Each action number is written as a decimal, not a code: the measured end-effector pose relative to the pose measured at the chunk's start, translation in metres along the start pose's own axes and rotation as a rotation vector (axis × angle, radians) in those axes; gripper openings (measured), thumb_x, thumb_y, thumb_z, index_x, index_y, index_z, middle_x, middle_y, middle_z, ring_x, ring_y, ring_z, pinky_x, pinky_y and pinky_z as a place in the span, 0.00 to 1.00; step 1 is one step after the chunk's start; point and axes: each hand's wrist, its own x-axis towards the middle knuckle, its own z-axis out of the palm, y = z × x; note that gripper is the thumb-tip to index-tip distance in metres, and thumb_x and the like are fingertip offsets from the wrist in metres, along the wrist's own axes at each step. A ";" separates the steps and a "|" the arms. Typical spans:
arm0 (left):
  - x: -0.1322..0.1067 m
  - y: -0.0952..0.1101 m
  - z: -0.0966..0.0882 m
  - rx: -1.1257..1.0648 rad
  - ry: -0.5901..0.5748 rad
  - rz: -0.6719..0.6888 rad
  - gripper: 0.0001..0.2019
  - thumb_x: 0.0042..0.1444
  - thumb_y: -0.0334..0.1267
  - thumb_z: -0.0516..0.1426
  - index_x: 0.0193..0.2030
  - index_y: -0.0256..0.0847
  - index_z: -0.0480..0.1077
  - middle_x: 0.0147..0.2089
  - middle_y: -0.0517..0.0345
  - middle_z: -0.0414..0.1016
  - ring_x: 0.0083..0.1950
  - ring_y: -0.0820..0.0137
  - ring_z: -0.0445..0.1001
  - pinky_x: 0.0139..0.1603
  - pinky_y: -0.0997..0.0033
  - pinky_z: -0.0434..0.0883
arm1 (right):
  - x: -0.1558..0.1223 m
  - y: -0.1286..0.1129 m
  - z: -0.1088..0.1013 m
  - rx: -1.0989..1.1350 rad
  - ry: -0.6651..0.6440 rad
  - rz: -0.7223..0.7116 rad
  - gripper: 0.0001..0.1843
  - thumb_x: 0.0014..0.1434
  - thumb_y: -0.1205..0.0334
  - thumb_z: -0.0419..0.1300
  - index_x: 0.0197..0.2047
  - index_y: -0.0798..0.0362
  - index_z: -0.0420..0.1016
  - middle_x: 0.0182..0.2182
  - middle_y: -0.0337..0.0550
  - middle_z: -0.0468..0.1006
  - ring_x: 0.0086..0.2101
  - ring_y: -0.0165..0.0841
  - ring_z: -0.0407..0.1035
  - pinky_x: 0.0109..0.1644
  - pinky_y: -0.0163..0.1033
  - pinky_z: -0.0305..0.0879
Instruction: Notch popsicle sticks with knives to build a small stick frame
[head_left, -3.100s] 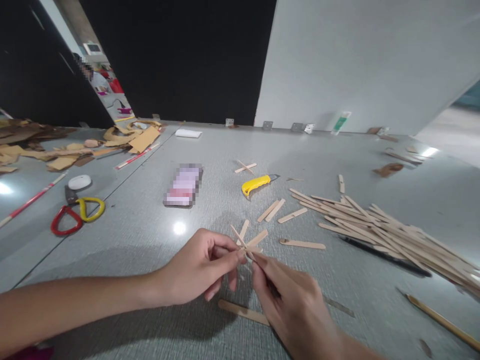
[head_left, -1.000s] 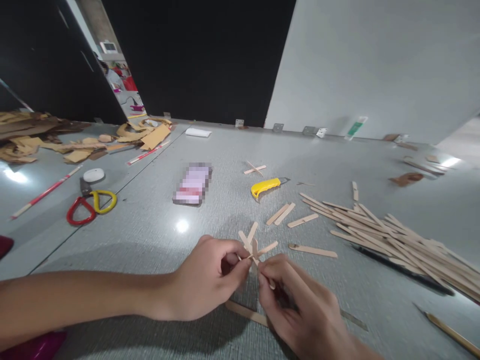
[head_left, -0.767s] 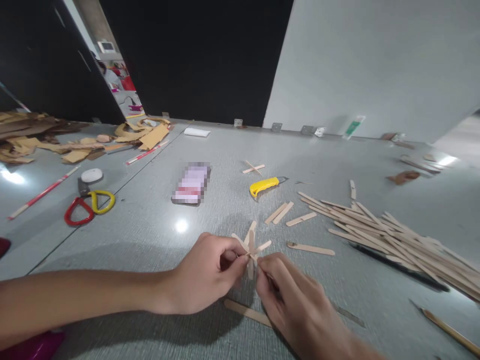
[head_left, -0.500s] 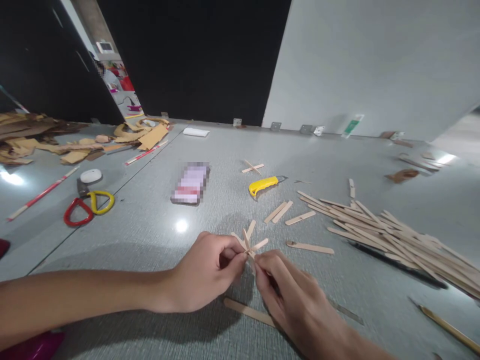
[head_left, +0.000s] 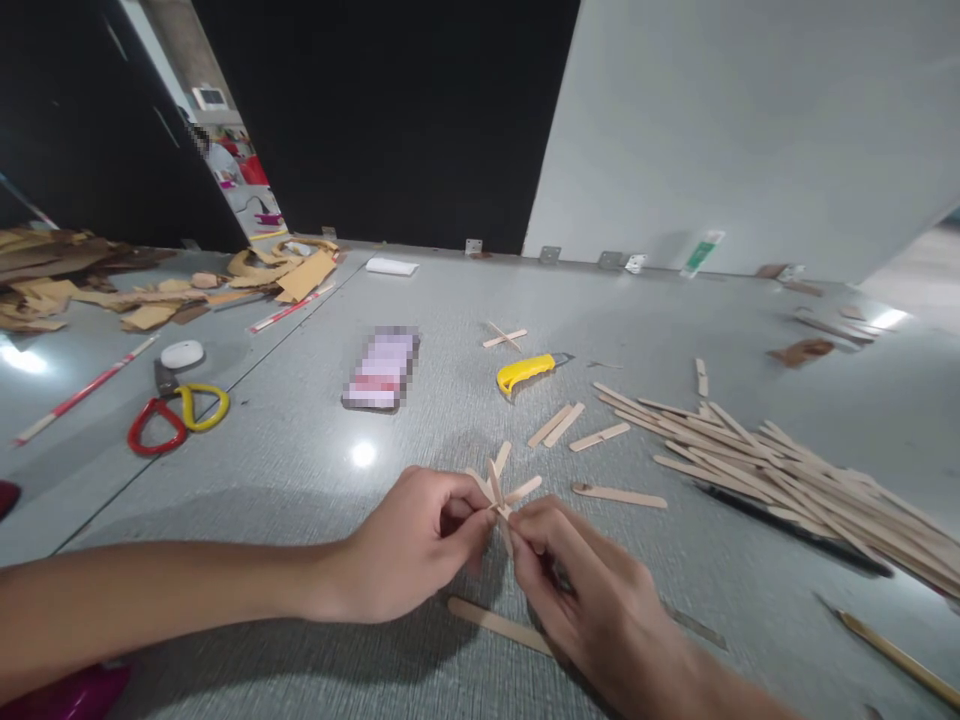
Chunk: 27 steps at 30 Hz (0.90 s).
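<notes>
Between my two hands several popsicle sticks [head_left: 501, 480] cross one another in a star-like cluster, just above the table. My left hand [head_left: 427, 540] pinches the cluster's left side between thumb and forefinger. From the right, my right hand [head_left: 581, 580] pinches it near the crossing point; its fingertips hide part of the sticks. A loose popsicle stick [head_left: 495, 625] lies below, partly under my right hand. Beyond the cluster rest two short stick pieces [head_left: 556, 425], another short piece [head_left: 600, 437] and a stick with a dark end [head_left: 622, 495].
A yellow cutter [head_left: 529, 373] and crossed sticks [head_left: 506, 338] lie ahead, a phone [head_left: 381, 370] to their left. The stick pile [head_left: 780, 475] is at right, near a pointed tool [head_left: 892, 650]. Scissors [head_left: 176, 415] and cardboard scraps [head_left: 150, 295] are at left.
The stick cluster and my right hand have shifted very slightly to the right. Both hands keep their pinch, and the things on the table stay where they were.
</notes>
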 end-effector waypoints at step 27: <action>0.000 0.000 0.000 -0.107 -0.063 -0.012 0.13 0.71 0.44 0.56 0.39 0.37 0.73 0.28 0.62 0.75 0.20 0.81 0.64 0.22 0.81 0.63 | -0.004 -0.002 -0.005 -0.061 0.026 0.104 0.11 0.73 0.65 0.55 0.37 0.51 0.74 0.21 0.33 0.71 0.19 0.29 0.64 0.25 0.37 0.57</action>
